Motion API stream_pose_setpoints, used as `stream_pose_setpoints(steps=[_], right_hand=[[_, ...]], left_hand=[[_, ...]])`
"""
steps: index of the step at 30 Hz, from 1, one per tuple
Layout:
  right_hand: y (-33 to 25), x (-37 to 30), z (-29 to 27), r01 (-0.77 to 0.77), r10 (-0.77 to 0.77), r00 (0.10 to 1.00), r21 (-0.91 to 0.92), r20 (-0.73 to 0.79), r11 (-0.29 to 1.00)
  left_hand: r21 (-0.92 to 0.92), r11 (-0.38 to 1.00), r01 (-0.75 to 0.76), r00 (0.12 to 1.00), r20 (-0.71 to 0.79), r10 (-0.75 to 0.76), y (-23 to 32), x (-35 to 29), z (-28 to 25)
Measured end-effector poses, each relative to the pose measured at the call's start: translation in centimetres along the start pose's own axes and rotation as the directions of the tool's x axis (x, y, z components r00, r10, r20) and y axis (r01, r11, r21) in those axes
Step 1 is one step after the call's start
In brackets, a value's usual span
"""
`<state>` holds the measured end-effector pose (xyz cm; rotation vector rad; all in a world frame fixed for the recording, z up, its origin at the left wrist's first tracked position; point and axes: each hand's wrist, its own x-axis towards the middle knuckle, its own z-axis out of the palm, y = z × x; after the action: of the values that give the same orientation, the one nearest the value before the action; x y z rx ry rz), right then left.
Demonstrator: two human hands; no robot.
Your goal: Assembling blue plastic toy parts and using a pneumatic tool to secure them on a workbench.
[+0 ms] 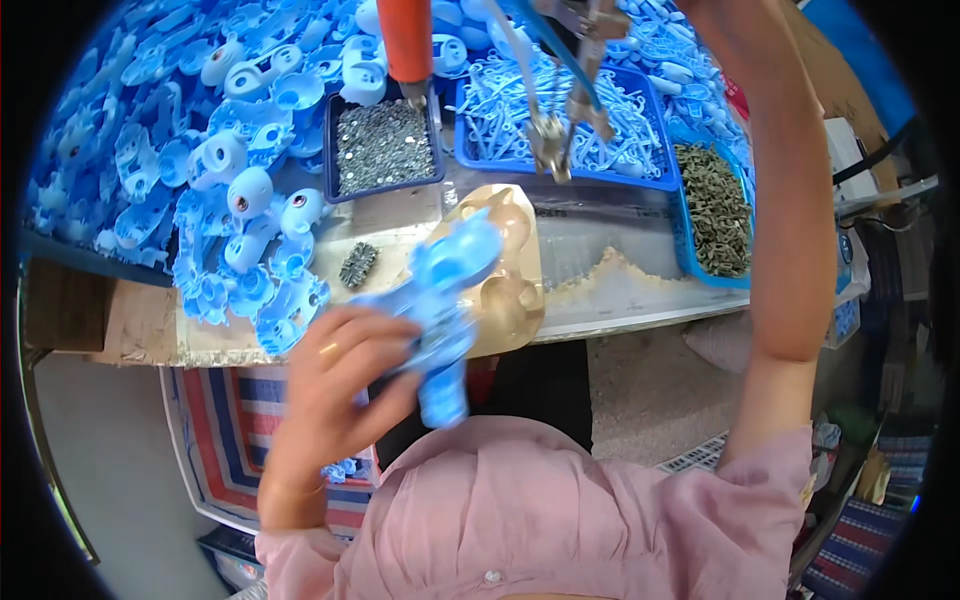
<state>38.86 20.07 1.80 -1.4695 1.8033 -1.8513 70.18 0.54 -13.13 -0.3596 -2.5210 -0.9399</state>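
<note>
You hold the blue plastic part (440, 315) in your left hand (350, 370), pinched at its left side between thumb and fingers. Its long axis runs away from you, the rounded cup end pointing to the far side and leaning right, the narrow end towards your body. It hangs right of that hand, partly covering the tan moulded tray (520, 325) on the table (600, 310). Your right hand (722, 12) is far off at the top edge, cut off; whether it grips, I cannot tell.

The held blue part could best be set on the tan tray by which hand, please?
Likely the left hand, holding the blue part near the tan tray; the right arm reaches forward.
</note>
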Motion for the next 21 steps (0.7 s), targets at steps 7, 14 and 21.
stream_pose_setpoints(steps=[7, 14, 21], right_hand=[[15.8, -9.2, -17.6, -0.441, 0.329, 0.886, -0.813, -0.326, 0.381], [21.8, -13.3, -21.0, -0.570, 0.123, 0.809, -0.818, -0.575, -0.081], [20.2, -14.8, -20.0, -0.538, -0.017, 0.843, -0.841, -0.538, -0.064]], left_hand=[[0.324, 0.830, 0.453, 0.782, 0.302, -0.545, 3.8, -9.7, -12.1], [0.476, 0.575, 0.665, 0.627, 0.063, -0.777, 2.8, -10.1, -9.9], [0.214, 0.923, 0.319, 0.874, 0.312, -0.374, 1.1, -3.4, -4.1]])
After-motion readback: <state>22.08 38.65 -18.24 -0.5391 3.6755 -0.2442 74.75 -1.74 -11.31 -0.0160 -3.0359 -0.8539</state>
